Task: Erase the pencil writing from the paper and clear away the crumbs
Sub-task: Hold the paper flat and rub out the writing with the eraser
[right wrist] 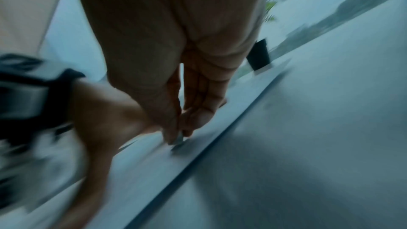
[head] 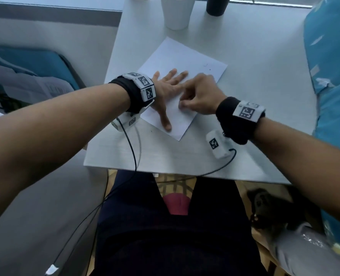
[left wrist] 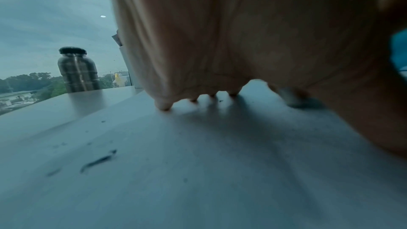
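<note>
The paper [head: 182, 80] lay turned at an angle on the desk [head: 254, 96], nearer its left edge than its right. The left hand [head: 166, 90] rested flat on the sheet with fingers straight and spread, the thumb reaching toward the paper's near corner. The right hand [head: 200, 94] sat over the middle of the paper, just beside the left fingers, its own fingers curled together. In the right wrist view, the thumb and fingers pinched a small grey eraser [right wrist: 179, 139] whose tip touched the sheet; the picture was blurred, so its shape was hard to tell. A faint pencil mark [head: 205, 64] and a dot showed near the paper's far right corner. In the left wrist view, dark crumbs [left wrist: 99, 160] lay scattered on the surface before the left fingertips [left wrist: 164, 105], which touched down on it. A white cup [head: 177, 12] and a dark cup [head: 217, 5] stood near the desk's far edge. A dark jar [left wrist: 77, 70] stood by the window at the far left.
</note>
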The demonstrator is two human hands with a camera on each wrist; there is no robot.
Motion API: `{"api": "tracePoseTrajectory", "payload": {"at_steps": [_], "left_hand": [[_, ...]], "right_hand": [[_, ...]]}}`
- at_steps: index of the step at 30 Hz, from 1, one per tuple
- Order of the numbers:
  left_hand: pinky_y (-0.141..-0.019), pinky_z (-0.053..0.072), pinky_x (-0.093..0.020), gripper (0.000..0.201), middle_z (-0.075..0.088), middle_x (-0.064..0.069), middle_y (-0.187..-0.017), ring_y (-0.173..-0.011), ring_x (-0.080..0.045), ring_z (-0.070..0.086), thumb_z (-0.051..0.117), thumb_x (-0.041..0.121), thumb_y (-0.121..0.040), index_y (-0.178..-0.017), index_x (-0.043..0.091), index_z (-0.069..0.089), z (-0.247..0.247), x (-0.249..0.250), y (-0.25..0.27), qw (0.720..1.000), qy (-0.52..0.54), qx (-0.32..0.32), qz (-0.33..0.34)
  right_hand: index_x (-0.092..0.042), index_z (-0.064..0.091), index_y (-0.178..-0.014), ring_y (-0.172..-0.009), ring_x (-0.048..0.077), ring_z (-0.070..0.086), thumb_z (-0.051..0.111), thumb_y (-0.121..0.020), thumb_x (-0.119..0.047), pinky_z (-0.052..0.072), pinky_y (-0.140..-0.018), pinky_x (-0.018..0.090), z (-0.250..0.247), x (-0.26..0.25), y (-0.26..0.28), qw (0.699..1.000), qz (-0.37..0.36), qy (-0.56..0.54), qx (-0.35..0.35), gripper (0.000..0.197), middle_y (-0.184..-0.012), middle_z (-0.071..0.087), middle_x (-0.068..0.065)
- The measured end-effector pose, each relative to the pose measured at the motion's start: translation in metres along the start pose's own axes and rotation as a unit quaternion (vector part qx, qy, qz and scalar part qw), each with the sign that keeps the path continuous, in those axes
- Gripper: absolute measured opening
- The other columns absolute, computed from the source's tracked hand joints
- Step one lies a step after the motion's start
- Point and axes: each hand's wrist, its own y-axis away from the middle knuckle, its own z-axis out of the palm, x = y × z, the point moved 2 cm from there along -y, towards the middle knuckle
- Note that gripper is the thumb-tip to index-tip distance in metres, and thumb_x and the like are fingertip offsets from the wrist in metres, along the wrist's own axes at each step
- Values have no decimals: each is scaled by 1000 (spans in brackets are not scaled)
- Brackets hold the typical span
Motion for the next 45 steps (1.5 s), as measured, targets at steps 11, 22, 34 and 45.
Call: {"api": "tracePoseTrajectory", "payload": {"at_steps": [11,22,34,45], "left_hand": [[-105,39,-49,120,30,1,-146,-129,-25,30,90,63,-41,-145,36,35,-36,1,-18,990,36,137,16],[-114,-4,-67,163,-36,8,-156,-145,-20,-29,84,72,-28,-150,42,-20,-42,-6,-43,999,11,-11,-43],[-114,6,-67,161,-35,7,-156,-147,-21,-26,90,64,-34,-149,42,-21,-47,3,-40,997,-19,-15,-69],[-112,3,-67,161,-30,9,-159,-147,-21,-24,90,64,-33,-149,46,-19,-45,0,-38,998,-5,17,-53]], "right_hand": [[-13,78,-90,-73,8,66,83,-73,-21,46,-62,2,-68,66,-50,992,96,5,84,20,-84,74,3],[-9,75,-71,-57,8,57,72,-71,-9,48,-67,19,-17,25,-35,1000,-12,14,-19,3,-63,65,-2],[-10,78,-76,-62,13,62,75,-70,-15,53,-64,24,-39,40,-42,999,20,41,-10,9,-70,72,5],[-15,78,-82,-69,11,65,79,-72,-18,40,-56,-1,-52,48,-28,997,62,48,-4,10,-76,73,2]]}}
